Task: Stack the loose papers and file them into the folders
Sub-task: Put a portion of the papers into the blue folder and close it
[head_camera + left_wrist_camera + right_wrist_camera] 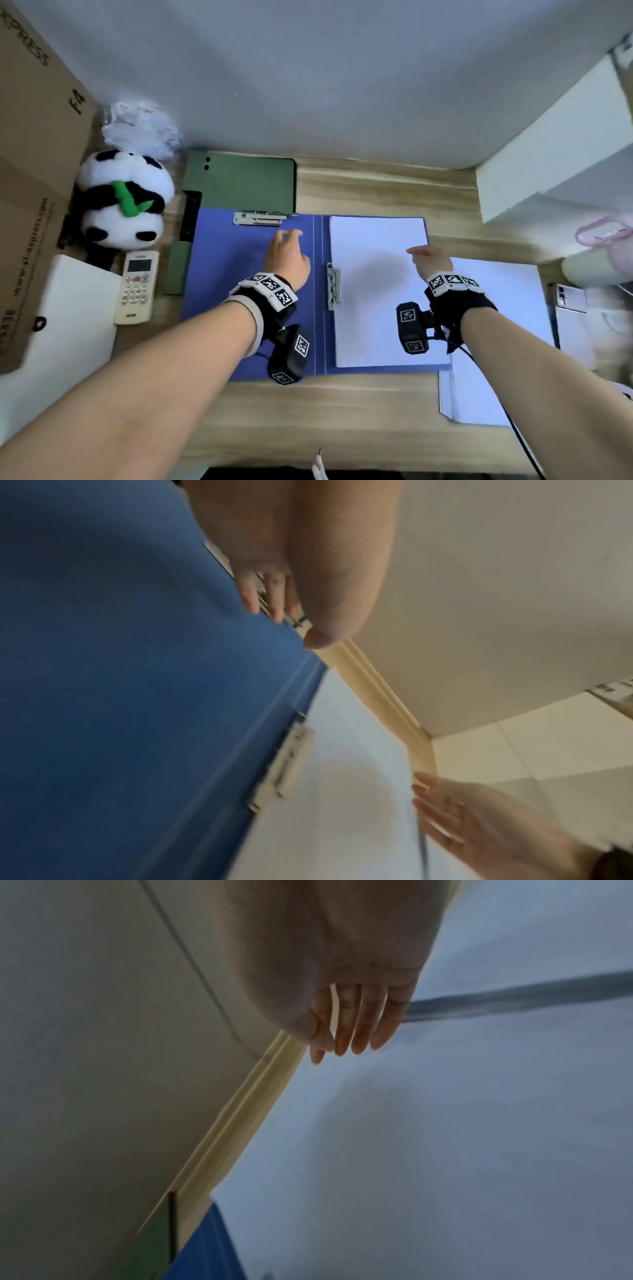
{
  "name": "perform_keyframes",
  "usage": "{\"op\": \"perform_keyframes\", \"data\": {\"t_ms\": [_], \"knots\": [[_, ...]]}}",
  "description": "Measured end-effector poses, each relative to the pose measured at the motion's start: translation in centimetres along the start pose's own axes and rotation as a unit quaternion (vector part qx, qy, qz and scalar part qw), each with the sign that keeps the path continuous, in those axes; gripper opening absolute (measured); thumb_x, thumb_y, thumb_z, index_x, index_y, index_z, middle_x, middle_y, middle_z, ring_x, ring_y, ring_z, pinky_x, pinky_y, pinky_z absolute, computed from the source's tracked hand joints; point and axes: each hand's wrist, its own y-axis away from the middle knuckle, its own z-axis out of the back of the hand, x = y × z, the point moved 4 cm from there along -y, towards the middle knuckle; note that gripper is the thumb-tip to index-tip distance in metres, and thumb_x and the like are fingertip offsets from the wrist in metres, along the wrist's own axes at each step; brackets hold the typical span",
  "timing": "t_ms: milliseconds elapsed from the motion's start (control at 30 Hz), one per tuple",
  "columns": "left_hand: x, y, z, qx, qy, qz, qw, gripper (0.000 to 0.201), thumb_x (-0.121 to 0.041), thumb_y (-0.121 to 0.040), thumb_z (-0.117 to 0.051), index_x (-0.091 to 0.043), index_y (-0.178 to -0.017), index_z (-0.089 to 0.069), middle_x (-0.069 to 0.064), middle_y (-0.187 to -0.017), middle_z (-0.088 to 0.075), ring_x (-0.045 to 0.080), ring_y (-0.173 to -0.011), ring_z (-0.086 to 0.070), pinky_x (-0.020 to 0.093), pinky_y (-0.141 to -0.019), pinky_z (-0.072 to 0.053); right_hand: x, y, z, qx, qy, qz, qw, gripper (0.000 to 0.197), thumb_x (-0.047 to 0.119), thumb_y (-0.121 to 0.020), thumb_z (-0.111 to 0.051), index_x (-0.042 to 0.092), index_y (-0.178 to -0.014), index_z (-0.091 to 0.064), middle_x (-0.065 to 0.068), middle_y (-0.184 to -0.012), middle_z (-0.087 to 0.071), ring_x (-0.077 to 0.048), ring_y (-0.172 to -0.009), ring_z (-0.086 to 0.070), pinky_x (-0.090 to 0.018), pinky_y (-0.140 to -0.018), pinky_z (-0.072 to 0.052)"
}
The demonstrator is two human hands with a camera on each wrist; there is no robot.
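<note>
Blue folder (246, 308) lies open on wooden desk (359, 411), paper stack (373, 301) on its right half beside metal clip (333, 286). Left hand (286, 257) over left cover, fingers loose, holding nothing. Right hand (430, 258) at stack's right edge, fingers straight, together. Green folder (246, 183) behind. More sheets (496, 342) right

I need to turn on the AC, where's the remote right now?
In the head view the remote lies on the desk's left side, just below the panda toy and left of the open blue folder.
</note>
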Motion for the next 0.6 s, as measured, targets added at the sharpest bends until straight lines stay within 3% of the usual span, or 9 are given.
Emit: {"op": "perform_keyframes", "data": {"t_ms": [67, 133, 200, 267, 300, 367, 467, 600], "knots": [[-3.0, 0.9, -2.6, 0.072, 0.005, -0.018, 0.997, 0.040, -0.014, -0.092, -0.047, -0.014, -0.132, -0.047, 0.012, -0.139, -0.038, 0.032, -0.121, -0.050, 0.039, -0.102, -0.043, -3.3, 0.7, 2.0, -0.016, -0.026, -0.019, 0.999, 0.033, 0.005, -0.089, -0.042, 0.015, -0.095, -0.073, -0.001, -0.091, -0.062, -0.022, -0.079, -0.057, -0.023, -0.066, -0.042], [-6.0, 2.0, -5.5, 0.141, -0.008, -0.035, 0.989, 0.036, -0.016, -0.093, -0.046, -0.015, -0.129, -0.051, 0.013, -0.137, -0.039, 0.033, -0.120, -0.052, 0.039, -0.104, -0.042, -6.5, 1.3, 4.0, -0.028, -0.038, -0.032, 0.998, 0.035, 0.004, -0.089, -0.041, 0.011, -0.105, -0.071, -0.006, -0.111, -0.067, -0.028, -0.098, -0.060, -0.028, -0.081, -0.045], [-8.6, 3.4, -8.3, 0.179, -0.033, -0.046, 0.982, 0.035, -0.019, -0.093, -0.045, -0.016, -0.127, -0.053, 0.011, -0.138, -0.041, 0.031, -0.124, -0.049, 0.038, -0.110, -0.035, -9.7, 1.9, 6.0, -0.039, -0.049, -0.047, 0.997, 0.038, 0.001, -0.089, -0.039, 0.011, -0.108, -0.070, -0.008, -0.121, -0.064, -0.026, -0.093, -0.057, -0.025, -0.074, -0.044], [-10.9, 4.7, -10.7, 0.196, -0.030, -0.055, 0.979, 0.035, -0.019, -0.093, -0.046, -0.014, -0.126, -0.055, 0.010, -0.139, -0.045, 0.028, -0.125, -0.049, 0.035, -0.108, -0.037, -12.9, 2.3, 8.1, -0.063, -0.052, -0.064, 0.995, 0.039, 0.000, -0.090, -0.037, 0.010, -0.111, -0.069, -0.010, -0.121, -0.064, -0.026, -0.087, -0.054, -0.022, -0.060, -0.041], [-11.8, 5.2, -11.7, 0.201, -0.023, -0.057, 0.978, 0.035, -0.018, -0.093, -0.046, -0.012, -0.126, -0.056, 0.010, -0.139, -0.048, 0.027, -0.126, -0.050, 0.034, -0.107, -0.039, -14.2, 2.4, 8.8, -0.072, -0.045, -0.070, 0.994, 0.039, 0.000, -0.090, -0.037, 0.010, -0.112, -0.068, -0.010, -0.122, -0.064, -0.028, -0.091, -0.057, -0.022, -0.059, -0.040], [-13.8, 6.5, -13.7, 0.208, -0.007, -0.061, 0.976, 0.033, -0.015, -0.093, -0.046, -0.010, -0.124, -0.057, 0.009, -0.137, -0.052, 0.025, -0.126, -0.050, 0.030, -0.106, -0.039, -17.0, 2.4, 10.8, -0.097, -0.028, -0.088, 0.991, 0.038, 0.002, -0.089, -0.039, 0.010, -0.115, -0.066, -0.010, -0.126, -0.061, -0.031, -0.109, -0.058, -0.022, -0.074, -0.042], [-16.3, 7.7, -15.9, 0.215, 0.021, -0.059, 0.975, 0.032, -0.013, -0.094, -0.044, -0.011, -0.122, -0.060, 0.006, -0.134, -0.056, 0.024, -0.125, -0.052, 0.031, -0.106, -0.040, -20.3, 2.1, 13.2, -0.132, -0.013, -0.127, 0.983, 0.038, 0.005, -0.088, -0.043, 0.011, -0.122, -0.060, -0.015, -0.132, -0.054, -0.033, -0.120, -0.052, -0.032, -0.095, -0.042], [-19.0, 8.8, -18.2, 0.220, 0.006, -0.067, 0.973, 0.033, -0.013, -0.095, -0.043, -0.011, -0.124, -0.058, 0.007, -0.135, -0.056, 0.025, -0.125, -0.052, 0.034, -0.105, -0.041, -22.5, 1.5, 15.5, -0.151, 0.025, -0.127, 0.980, 0.043, 0.006, -0.088, -0.045, 0.005, -0.130, -0.052, -0.024, -0.131, -0.050, -0.039, -0.124, -0.044, -0.040, -0.106, -0.035]]}}
